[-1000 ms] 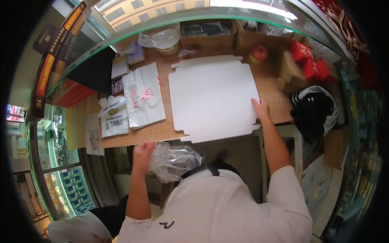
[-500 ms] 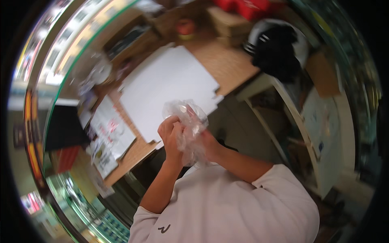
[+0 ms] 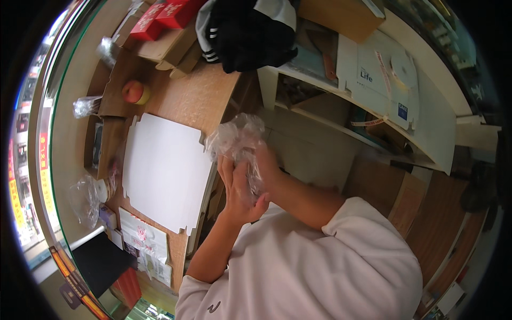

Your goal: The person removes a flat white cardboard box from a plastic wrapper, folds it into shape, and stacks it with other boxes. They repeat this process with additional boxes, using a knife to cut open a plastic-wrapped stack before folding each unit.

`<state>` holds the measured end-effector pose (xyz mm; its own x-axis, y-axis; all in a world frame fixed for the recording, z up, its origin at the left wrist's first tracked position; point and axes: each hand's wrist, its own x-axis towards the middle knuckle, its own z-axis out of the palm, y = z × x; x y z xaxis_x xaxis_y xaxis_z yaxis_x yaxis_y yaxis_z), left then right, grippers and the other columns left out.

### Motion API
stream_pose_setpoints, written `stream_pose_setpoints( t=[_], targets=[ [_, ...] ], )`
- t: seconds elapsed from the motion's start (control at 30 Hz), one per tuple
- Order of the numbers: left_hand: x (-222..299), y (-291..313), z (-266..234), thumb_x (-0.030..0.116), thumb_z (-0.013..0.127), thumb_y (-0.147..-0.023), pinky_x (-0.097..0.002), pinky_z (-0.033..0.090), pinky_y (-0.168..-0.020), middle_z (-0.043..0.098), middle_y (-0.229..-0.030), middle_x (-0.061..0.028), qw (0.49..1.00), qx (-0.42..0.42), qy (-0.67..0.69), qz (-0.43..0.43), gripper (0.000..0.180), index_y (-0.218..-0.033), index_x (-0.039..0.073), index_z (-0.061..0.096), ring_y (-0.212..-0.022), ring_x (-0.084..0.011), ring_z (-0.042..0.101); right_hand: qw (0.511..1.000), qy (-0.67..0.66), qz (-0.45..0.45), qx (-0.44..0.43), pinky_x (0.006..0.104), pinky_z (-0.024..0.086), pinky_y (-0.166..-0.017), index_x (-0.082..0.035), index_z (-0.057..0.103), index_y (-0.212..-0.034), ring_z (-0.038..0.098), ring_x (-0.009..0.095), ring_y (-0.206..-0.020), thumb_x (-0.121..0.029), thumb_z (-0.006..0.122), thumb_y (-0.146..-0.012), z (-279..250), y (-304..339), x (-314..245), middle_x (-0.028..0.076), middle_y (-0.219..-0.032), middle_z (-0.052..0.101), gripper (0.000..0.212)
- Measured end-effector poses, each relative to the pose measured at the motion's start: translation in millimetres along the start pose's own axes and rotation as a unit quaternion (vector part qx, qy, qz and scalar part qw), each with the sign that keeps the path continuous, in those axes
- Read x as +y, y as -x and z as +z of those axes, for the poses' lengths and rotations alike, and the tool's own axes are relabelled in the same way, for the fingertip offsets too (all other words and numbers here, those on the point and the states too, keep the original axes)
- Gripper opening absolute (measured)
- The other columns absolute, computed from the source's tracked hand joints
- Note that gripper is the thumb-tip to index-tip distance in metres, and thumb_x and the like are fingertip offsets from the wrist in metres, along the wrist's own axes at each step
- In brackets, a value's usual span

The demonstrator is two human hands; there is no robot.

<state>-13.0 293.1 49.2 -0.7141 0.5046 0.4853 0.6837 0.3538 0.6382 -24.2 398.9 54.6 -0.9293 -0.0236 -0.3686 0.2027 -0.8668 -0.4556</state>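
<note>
View had swung further left since the prior frame, while both hands, left [image 3: 239, 192] and right [image 3: 266, 169], stayed closed around the crumpled plastic bag [image 3: 237, 143] at frame centre, beside the flat white box [image 3: 165, 170].

Place: a small shop, seen from behind its service counter.
Counter: a wooden worktop [image 3: 197, 101] in the upper left of the frame, edged by a curved glass front [image 3: 50, 133] along the left rim.
Packaging: a flat white box blank [image 3: 165, 170] lies at centre left, with red cartons [image 3: 165, 13] at the top and printed paper bags [image 3: 141, 237] at lower left.
Storage: white shelves [image 3: 330, 114] at upper right hold cardboard boxes [image 3: 389, 80].
Signage: orange display strips [image 3: 69, 277] at the lower left edge.
</note>
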Motion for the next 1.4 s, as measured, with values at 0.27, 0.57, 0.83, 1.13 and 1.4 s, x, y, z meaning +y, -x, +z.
stream_pose_setpoints(
  t=[0.27,0.57,0.83,1.13,1.4],
  targets=[
    [5,-38,43,0.029,0.045,-0.093,-0.0411,0.031,-0.097,0.032,-0.132,-0.0204,0.972,0.191,0.106,-0.090,0.059,-0.136,-0.004,0.022,-0.113,-0.0287,0.038,0.986,-0.161,-0.003,0.040,0.0272,0.045,-0.061,-0.011,0.053,-0.082,0.052,0.014,-0.068,-0.038,0.046,-0.088,18,-30,-34,0.003,-0.077,0.054,0.029],
    [43,-94,24,0.033,0.035,-0.098,-0.0317,0.036,-0.093,0.043,-0.121,-0.0144,0.877,0.256,0.260,-0.312,0.048,-0.133,0.001,0.031,-0.108,-0.0195,0.045,0.966,0.154,-0.202,0.040,0.0282,0.043,-0.057,-0.006,0.055,-0.073,0.051,0.011,-0.064,-0.022,0.054,-0.083,32,-21,-49,0.003,-0.074,0.054,0.018],
    [44,-91,10,0.035,0.033,-0.098,-0.0297,0.047,-0.084,0.056,-0.110,-0.0120,0.823,0.176,0.398,-0.365,0.048,-0.131,0.002,0.041,-0.097,-0.0189,0.056,0.903,0.183,-0.349,-0.171,0.0271,0.045,-0.060,0.002,0.055,-0.095,0.053,0.012,-0.071,-0.013,0.050,-0.080,4,-20,-42,0.008,-0.082,0.059,0.022],
    [43,-89,3,0.041,0.041,-0.096,-0.0356,0.040,-0.098,0.048,-0.126,-0.0091,0.601,0.155,0.676,-0.396,0.048,-0.132,0.008,0.037,-0.119,-0.0211,0.046,0.748,0.452,-0.475,-0.105,0.0380,0.044,-0.083,0.001,0.044,-0.127,0.053,0.027,-0.095,-0.006,0.049,-0.078,3,-29,-60,0.016,-0.110,0.051,0.050],
    [-7,-104,-10,0.045,0.044,-0.094,-0.0352,0.046,-0.076,0.059,-0.077,-0.0098,0.662,0.241,0.556,-0.440,0.043,-0.086,0.004,0.054,-0.082,-0.0247,0.058,0.857,0.316,-0.332,-0.237,0.0400,0.009,-0.113,-0.007,0.013,-0.147,-0.004,0.023,-0.142,-0.025,0.049,-0.094,-9,17,-5,0.011,-0.155,-0.002,0.067]
  ],
)
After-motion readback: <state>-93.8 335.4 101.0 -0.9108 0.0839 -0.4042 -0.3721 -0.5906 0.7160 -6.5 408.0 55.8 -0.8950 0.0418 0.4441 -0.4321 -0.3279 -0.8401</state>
